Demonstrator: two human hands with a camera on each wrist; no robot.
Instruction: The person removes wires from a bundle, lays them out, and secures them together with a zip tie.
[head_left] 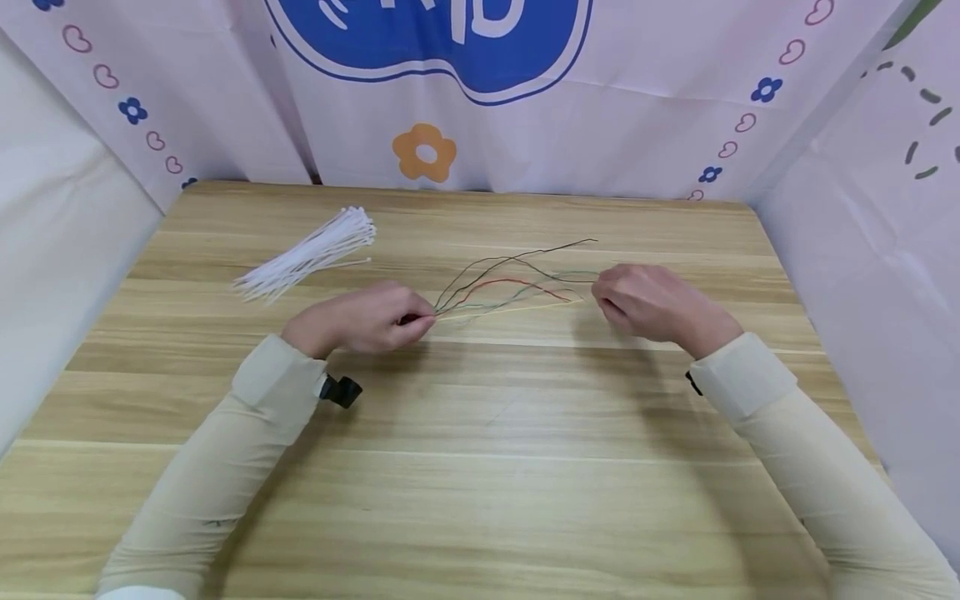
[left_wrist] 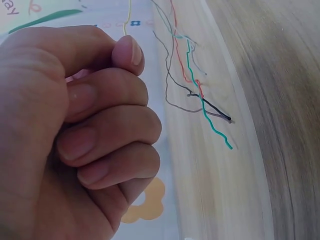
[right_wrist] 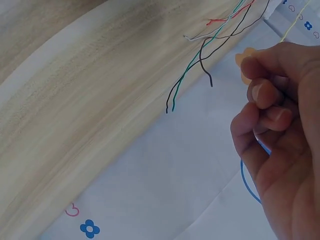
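A thin yellow wire (head_left: 510,310) runs nearly straight between my two hands above the wooden table. My left hand (head_left: 371,317) pinches one end of it between thumb and index finger, the other fingers curled in. Its far end goes to the fingertips of my right hand (head_left: 654,302), also pinching. Behind the yellow one lie loose, wavy wires: a red wire (head_left: 517,281), a black wire (head_left: 551,249) and a green wire (left_wrist: 206,114), with some greyish ones. Free ends of several show in both wrist views; in the head view my left hand hides their left ends.
A bundle of white cable ties (head_left: 315,250) lies at the table's back left. Behind the wooden table (head_left: 480,500) hangs a printed white cloth (head_left: 637,125), with more white cloth along both sides. A small black device (head_left: 343,392) sits at my left cuff.
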